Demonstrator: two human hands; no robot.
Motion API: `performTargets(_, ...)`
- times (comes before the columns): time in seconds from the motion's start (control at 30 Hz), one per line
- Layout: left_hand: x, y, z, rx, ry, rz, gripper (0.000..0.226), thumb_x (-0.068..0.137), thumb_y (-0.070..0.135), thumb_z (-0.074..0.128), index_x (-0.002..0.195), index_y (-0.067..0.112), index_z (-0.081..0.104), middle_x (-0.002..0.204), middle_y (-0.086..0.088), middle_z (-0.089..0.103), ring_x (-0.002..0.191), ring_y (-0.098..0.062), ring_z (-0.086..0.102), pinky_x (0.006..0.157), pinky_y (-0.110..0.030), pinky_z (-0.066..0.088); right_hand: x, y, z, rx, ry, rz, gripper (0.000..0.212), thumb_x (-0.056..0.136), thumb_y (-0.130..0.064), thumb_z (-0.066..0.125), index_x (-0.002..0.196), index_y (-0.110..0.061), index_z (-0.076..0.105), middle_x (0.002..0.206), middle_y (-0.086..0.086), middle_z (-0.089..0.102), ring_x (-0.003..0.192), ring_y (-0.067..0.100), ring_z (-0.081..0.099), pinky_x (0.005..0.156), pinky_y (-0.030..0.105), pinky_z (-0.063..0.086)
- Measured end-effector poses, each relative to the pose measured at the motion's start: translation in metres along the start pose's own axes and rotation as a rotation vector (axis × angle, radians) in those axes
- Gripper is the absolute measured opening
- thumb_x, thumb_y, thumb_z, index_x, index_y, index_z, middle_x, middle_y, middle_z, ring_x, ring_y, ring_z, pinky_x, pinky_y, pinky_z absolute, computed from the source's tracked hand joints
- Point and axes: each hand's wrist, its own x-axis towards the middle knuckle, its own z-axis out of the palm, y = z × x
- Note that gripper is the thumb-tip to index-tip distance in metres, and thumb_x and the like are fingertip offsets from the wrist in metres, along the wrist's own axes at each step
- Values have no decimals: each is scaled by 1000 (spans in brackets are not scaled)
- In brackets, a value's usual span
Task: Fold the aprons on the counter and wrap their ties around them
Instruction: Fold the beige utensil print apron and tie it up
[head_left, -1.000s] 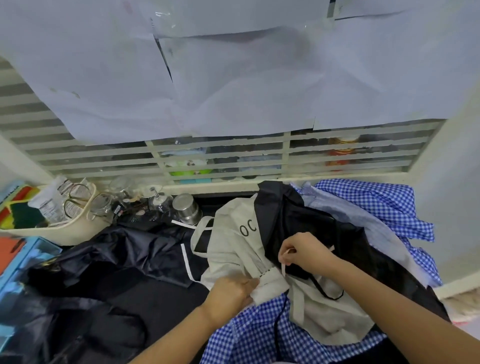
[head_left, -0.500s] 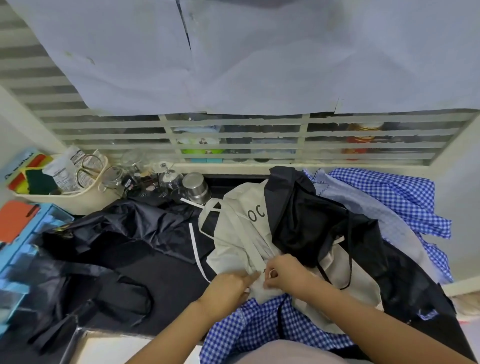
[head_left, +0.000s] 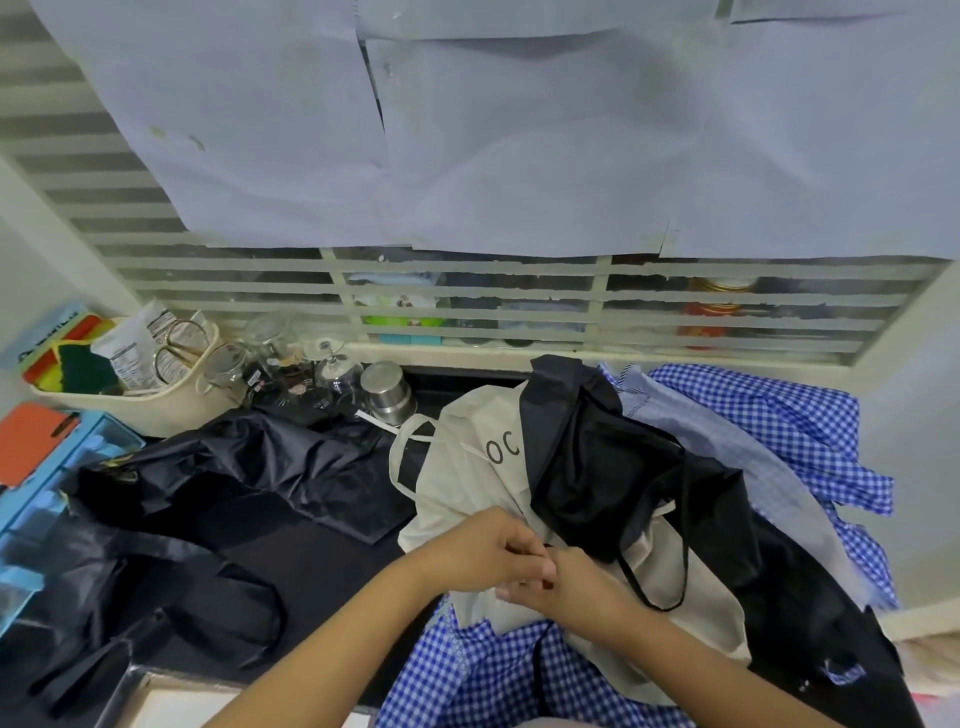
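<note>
Nearest, the left hand (head_left: 480, 551) and right hand (head_left: 571, 584) meet, fingers curled, pinching the near edge of a cream apron (head_left: 462, 499) heaped on the dark counter (head_left: 332, 561). Folding seems barely started; next the cream cloth likely needs pulling free of the black apron (head_left: 597, 467) draped over it, then spreading flat. Farther back, print on it reads "OC", the rest covered.

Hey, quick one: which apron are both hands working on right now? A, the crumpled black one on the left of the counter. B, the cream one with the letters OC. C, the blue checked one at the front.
B: the left hand and the right hand meet, fingers curled, on the cloth of the cream apron, below its OC lettering.
</note>
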Motion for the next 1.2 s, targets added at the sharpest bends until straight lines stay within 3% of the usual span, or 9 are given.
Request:
performTargets(0.13, 3, -8, 3, -143, -27, -11, 20, 96, 19, 55, 97, 8, 72, 75, 5, 69, 67, -6, 60, 70, -19, 48, -1, 16, 2, -23, 38, -92, 18, 94, -17, 52, 87, -19, 68, 72, -21, 62, 76, -14, 57, 66, 9, 40)
performTargets(0.27, 10, -31, 7, -312, 321, -173, 26, 102, 13, 38, 111, 6, 62, 78, -2, 73, 63, -10, 66, 63, -19, 50, 5, 26, 8, 174, 90, 29, 27, 99, -19, 48, 83, -17, 69, 68, -9, 66, 63, -2, 60, 62, 15, 46)
performTargets(0.4, -2, -46, 10, 50, 270, -115, 37, 90, -11, 43, 111, 5, 68, 92, 3, 71, 87, -5, 65, 78, -15, 50, 12, 31, 1, 489, 110, 148, 33, 101, -19, 46, 80, -4, 68, 64, 0, 68, 60, 11, 62, 63, 25, 53)
performTargets(0.5, -8, -45, 20, 193, 150, -56, 35, 85, -11, 48, 108, 8, 67, 82, 20, 61, 70, 17, 55, 65, -4, 39, 17, 27, -3, 600, 68, 182, 35, 102, -19, 43, 79, -5, 65, 72, 10, 68, 59, 14, 63, 62, 24, 54)
performTargets(0.63, 7, -53, 28, 294, 262, -59, 9, 87, 12, 63, 90, 20, 60, 71, 13, 52, 63, 0, 48, 65, -21, 42, 21, 26, -10, 765, 47, 226, 26, 98, -17, 51, 85, 0, 65, 75, 14, 68, 63, 16, 65, 62, 23, 54)
performTargets(0.77, 14, -54, 37, 422, 358, -23, 14, 91, 21, 59, 81, 11, 62, 63, 8, 50, 66, -11, 48, 54, -13, 31, 15, 31, -25, 613, -11, 180, 9, 89, -2, 62, 92, 0, 70, 86, 14, 72, 76, 14, 68, 72, 23, 54)
performTargets(0.9, 20, -55, 38, 410, 335, -21, 17, 94, 18, 52, 90, 10, 66, 82, -1, 68, 74, -11, 56, 61, -18, 33, 4, 31, -38, 426, -19, 161, 19, 84, 3, 67, 98, -7, 74, 94, 11, 74, 85, 14, 69, 80, 23, 54)
performTargets(1.1, 31, -48, 63, 114, 507, -134, 29, 96, 13, 47, 68, 18, 54, 63, 12, 54, 56, -1, 47, 52, -14, 34, 0, 28, -35, 217, -3, 164, 31, 78, 6, 69, 100, -15, 65, 90, 11, 73, 84, 16, 70, 77, 23, 56)
performTargets(1.2, 31, -53, 76, -27, 548, -186, 25, 97, 14, 45, 81, 5, 62, 68, 2, 59, 57, -3, 48, 54, -16, 37, -2, 30, -24, 181, 93, 158, 28, 76, 3, 72, 91, -18, 62, 79, 3, 72, 78, 15, 70, 75, 23, 56)
